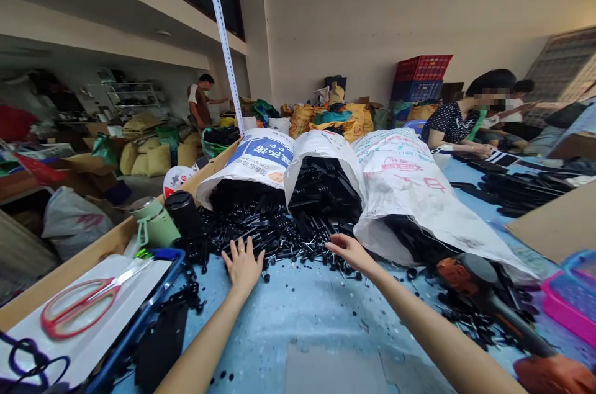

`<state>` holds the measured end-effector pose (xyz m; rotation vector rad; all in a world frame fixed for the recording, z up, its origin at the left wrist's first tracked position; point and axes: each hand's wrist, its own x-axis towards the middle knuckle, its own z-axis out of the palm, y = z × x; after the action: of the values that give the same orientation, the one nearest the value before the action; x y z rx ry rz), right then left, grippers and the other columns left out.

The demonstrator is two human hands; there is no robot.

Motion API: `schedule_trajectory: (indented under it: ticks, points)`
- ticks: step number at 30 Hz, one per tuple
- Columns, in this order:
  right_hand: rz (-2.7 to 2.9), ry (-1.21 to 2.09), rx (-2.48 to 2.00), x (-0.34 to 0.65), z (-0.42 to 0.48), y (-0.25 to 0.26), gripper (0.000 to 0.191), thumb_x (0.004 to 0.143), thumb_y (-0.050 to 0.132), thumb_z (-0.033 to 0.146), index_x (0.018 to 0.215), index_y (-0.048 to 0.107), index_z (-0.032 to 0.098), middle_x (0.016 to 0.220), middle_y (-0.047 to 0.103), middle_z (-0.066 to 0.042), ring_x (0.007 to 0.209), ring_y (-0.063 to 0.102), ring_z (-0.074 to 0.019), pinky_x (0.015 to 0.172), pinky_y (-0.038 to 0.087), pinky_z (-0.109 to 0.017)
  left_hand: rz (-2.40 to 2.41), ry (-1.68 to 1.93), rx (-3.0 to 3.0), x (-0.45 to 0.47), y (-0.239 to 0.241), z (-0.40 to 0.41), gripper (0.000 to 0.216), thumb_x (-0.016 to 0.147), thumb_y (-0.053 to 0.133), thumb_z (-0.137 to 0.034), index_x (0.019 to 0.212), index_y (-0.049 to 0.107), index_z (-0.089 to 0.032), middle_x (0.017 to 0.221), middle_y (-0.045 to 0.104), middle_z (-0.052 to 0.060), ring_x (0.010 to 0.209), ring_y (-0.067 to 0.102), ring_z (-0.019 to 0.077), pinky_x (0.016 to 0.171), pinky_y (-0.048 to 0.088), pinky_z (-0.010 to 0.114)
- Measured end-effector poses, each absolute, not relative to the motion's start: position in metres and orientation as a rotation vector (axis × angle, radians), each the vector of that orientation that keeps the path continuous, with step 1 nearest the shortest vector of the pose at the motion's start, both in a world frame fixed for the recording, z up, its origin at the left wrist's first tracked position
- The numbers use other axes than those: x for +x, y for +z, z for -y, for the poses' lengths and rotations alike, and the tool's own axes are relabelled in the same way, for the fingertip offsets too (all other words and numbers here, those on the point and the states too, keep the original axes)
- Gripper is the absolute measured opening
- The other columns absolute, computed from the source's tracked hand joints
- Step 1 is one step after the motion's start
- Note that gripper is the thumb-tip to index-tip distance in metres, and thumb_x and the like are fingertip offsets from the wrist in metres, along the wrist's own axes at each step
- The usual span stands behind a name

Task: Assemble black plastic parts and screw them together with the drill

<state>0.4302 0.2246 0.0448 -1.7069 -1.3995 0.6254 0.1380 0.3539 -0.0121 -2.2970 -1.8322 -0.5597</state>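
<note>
My left hand [242, 265] lies flat with fingers spread at the near edge of a heap of small black plastic parts [274, 229] on a light blue table [307, 313]. My right hand [348, 250] reaches forward, fingers extended and apart, touching the same heap near the middle sack. Neither hand holds anything. Three white woven sacks [326, 152] lie on their sides behind the heap, spilling black parts.
Red-handled scissors [79, 304] rest on a white sheet at the left, beside a green jug [156, 226] and a black cup [185, 213]. An orange and black power tool [484, 295] lies at the right, near a pink tray [565, 310]. Other people sit at the far right; one stands at the back left.
</note>
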Motion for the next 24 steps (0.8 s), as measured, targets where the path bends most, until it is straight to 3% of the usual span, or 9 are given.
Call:
schedule_trajectory:
  ticks: [4, 7, 10, 14, 17, 20, 22, 24]
  points:
    - [1.352, 0.221, -1.726, 0.42, -0.29, 0.046, 0.062, 0.079, 0.051, 0.049, 0.13, 0.039, 0.016, 0.135, 0.037, -0.014, 0.125, 0.033, -0.0258, 0.101, 0.03, -0.043, 1.867, -0.487, -2.378, 0.147, -0.01, -0.369, 0.066, 0.085, 0.037, -0.051, 0.137, 0.03, -0.012, 0.142, 0.026, 0.02, 0.132, 0.013, 0.038, 0.099, 0.02, 0.059]
    - [1.313, -0.035, -1.868, 0.441, -0.344, 0.079, 0.065, 0.084, 0.039, 0.051, 0.137, 0.028, 0.014, 0.141, 0.025, -0.016, 0.131, 0.021, -0.0279, 0.104, 0.021, -0.046, 1.729, -0.52, -2.452, 0.149, -0.02, -0.368, 0.069, 0.084, 0.039, -0.052, 0.14, 0.022, -0.017, 0.147, 0.018, 0.015, 0.134, 0.006, 0.035, 0.101, 0.019, 0.057]
    - [1.341, 0.065, -2.023, 0.465, -0.391, 0.114, 0.068, 0.086, 0.032, 0.055, 0.136, 0.031, 0.009, 0.135, 0.035, -0.021, 0.125, 0.032, -0.0316, 0.099, 0.026, -0.048, 1.673, -0.575, -2.421, 0.151, -0.032, -0.363, 0.069, 0.086, 0.036, -0.053, 0.142, 0.015, -0.02, 0.148, 0.013, 0.011, 0.135, 0.005, 0.0316, 0.103, 0.015, 0.057]
    - [1.529, 0.25, -2.028, 0.468, -0.418, 0.119, 0.063, 0.079, 0.047, 0.056, 0.122, 0.052, 0.01, 0.122, 0.052, -0.016, 0.113, 0.046, -0.0285, 0.097, 0.032, -0.039, 1.672, -0.594, -2.381, 0.153, -0.038, -0.36, 0.067, 0.087, 0.034, -0.051, 0.142, 0.011, -0.02, 0.149, 0.011, 0.01, 0.136, 0.006, 0.0298, 0.104, 0.015, 0.056]
    - [1.651, 0.298, -2.007, 0.44, -0.4, 0.1, 0.061, 0.079, 0.05, 0.056, 0.126, 0.05, 0.016, 0.13, 0.047, -0.01, 0.119, 0.041, -0.0255, 0.101, 0.028, -0.036, 1.679, -0.577, -2.412, 0.153, -0.036, -0.361, 0.065, 0.088, 0.032, -0.05, 0.142, 0.011, -0.021, 0.149, 0.012, 0.01, 0.135, 0.009, 0.0297, 0.104, 0.015, 0.057]
    - [1.72, 0.274, -1.978, 0.419, -0.352, 0.092, 0.067, 0.08, 0.046, 0.06, 0.134, 0.038, 0.022, 0.143, 0.03, -0.007, 0.128, 0.029, -0.0261, 0.104, 0.023, -0.039, 1.697, -0.571, -2.445, 0.152, -0.036, -0.362, 0.062, 0.089, 0.03, -0.049, 0.142, 0.012, -0.021, 0.148, 0.014, 0.012, 0.135, 0.01, 0.0294, 0.103, 0.015, 0.057]
    - [1.811, 0.123, -1.898, 0.43, -0.306, 0.098, 0.064, 0.083, 0.043, 0.057, 0.138, 0.032, 0.024, 0.146, 0.022, -0.005, 0.131, 0.024, -0.0248, 0.105, 0.021, -0.039, 1.693, -0.595, -2.448, 0.152, -0.037, -0.362, 0.061, 0.09, 0.029, -0.049, 0.142, 0.014, -0.021, 0.148, 0.016, 0.012, 0.135, 0.01, 0.0287, 0.104, 0.014, 0.056]
    - [1.872, -0.123, -1.861, 0.471, -0.254, 0.108, 0.058, 0.086, 0.043, 0.047, 0.138, 0.031, 0.025, 0.146, 0.024, -0.003, 0.131, 0.023, -0.0231, 0.107, 0.019, -0.038, 1.675, -0.623, -2.444, 0.151, -0.038, -0.361, 0.061, 0.09, 0.028, -0.049, 0.142, 0.014, -0.02, 0.148, 0.016, 0.012, 0.135, 0.01, 0.0283, 0.104, 0.014, 0.055]
